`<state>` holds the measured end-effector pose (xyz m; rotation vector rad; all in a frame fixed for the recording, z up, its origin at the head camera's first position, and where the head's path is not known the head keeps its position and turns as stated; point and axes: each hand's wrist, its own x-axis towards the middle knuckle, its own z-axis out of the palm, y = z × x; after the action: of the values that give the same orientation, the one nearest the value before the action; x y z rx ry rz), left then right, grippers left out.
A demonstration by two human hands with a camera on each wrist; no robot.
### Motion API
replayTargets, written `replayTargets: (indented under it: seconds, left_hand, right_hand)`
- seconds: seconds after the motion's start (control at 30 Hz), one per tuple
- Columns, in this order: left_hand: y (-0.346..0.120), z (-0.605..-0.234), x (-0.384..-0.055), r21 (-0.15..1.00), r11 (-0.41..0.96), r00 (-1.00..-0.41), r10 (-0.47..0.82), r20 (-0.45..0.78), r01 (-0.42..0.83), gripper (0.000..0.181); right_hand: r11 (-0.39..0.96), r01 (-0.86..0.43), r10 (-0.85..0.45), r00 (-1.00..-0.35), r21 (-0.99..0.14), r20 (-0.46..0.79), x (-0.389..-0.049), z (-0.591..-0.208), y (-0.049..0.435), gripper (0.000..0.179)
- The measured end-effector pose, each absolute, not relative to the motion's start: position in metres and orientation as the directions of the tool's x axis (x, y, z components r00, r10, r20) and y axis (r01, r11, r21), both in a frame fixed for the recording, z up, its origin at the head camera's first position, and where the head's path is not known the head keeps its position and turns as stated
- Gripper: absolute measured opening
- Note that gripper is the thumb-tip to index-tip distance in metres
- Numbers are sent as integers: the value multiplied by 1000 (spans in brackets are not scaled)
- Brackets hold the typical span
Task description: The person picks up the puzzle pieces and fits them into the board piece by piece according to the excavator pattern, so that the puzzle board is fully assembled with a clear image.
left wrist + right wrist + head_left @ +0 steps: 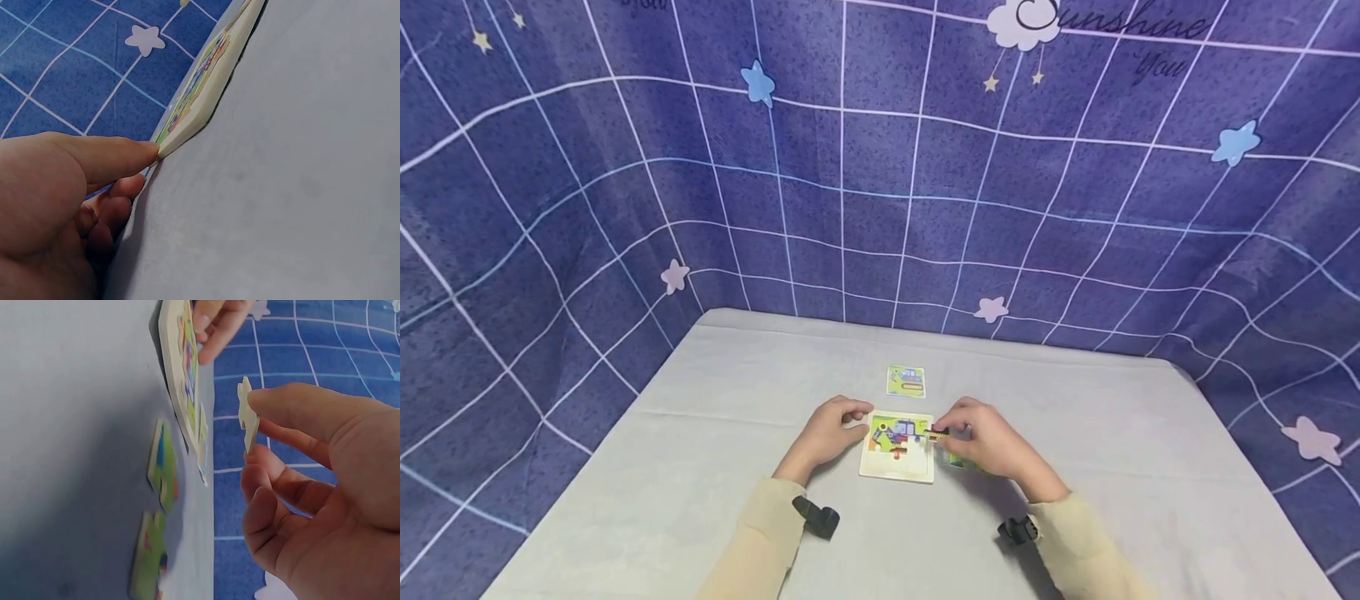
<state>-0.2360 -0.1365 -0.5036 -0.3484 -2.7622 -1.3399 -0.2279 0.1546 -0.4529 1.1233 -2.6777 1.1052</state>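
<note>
A square wooden jigsaw board (877,468) with a pale frame lies on the table, its upper part filled with a colourful digger picture. My left hand (829,433) is at its left side. In the left wrist view the straight thumb (134,156) touches the frame's edge, while the other fingers curl loosely below. My right hand (994,440) pinches a puzzle piece (936,434) between thumb and fingers at the board's right edge. Black and yellow stripes mark its face; the pale back of the piece (247,415) shows in the right wrist view, held above the table.
Two loose green puzzle pieces (161,465) lie on the table right of the board, mostly hidden under my right hand in the head view. Behind the board lies a small square picture card (906,382) of a digger. A blue gridded curtain (880,175) hangs behind the table.
</note>
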Motion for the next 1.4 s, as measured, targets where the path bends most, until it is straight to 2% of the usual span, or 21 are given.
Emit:
replayTargets:
  seconds: [0.17, 0.7, 1.13, 1.4]
  left_hand:
    - [-138, -503, -236, 773, 596, -974, 176, 140, 219, 31]
    - [-135, -504, -238, 770, 602, -976, 175, 131, 212, 31]
    - [-136, -502, -235, 769, 603, -976, 179, 128, 211, 31]
    - [-136, -503, -236, 765, 609, -976, 176, 127, 209, 32]
  right_hand:
    - [478, -657, -640, -715, -583, 282, -229, -457, 143, 18]
    - [513, -661, -679, -703, -547, 212, -234, -471, 126, 17]
    - [558, -667, -668, -714, -493, 210, -232, -474, 119, 18]
    - [566, -633, -656, -734, -528, 177, -232, -473, 121, 21]
